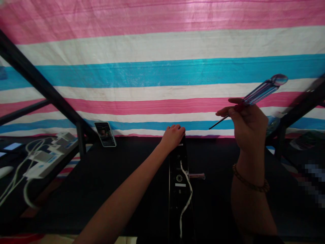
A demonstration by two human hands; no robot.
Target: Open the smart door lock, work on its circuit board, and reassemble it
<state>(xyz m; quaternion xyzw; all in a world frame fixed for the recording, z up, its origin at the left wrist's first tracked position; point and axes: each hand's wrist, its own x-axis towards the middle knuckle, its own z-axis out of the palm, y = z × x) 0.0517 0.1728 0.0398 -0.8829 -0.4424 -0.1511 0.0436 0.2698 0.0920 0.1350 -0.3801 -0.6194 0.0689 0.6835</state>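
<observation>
A long black door-lock panel lies lengthwise on the black table, with a white cable running along its face. My left hand grips the panel's far end, fingers curled over it. My right hand, with a bead bracelet at the wrist, is raised to the right of the panel. It pinches a screwdriver with a clear blue-pink handle, the thin shaft pointing down-left toward the panel.
A phone leans against the striped pink, white and blue tarp at the back. White chargers and cables lie at left by a black metal frame. A small pinkish tool lies right of the panel.
</observation>
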